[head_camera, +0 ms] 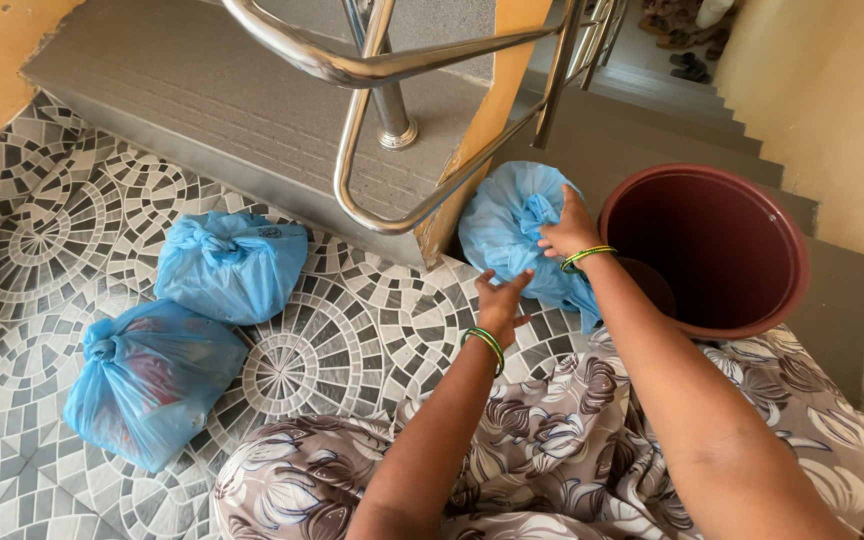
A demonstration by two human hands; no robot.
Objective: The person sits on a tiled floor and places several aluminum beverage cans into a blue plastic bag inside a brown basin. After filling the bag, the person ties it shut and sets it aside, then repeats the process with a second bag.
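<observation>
Hands meet at the blue bag [508, 228] beside the maroon bucket [742, 300]: right hand [569, 231] pinching its knotted top, left hand [500, 303] spread loose against its side.

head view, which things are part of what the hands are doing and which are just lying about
In hand:
- blue bag by the railing, under the right hand, with the left hand beside it
- maroon bucket next to it

Lying about:
- two tied blue bags on the tiled floor
- shoes up the stairs
</observation>
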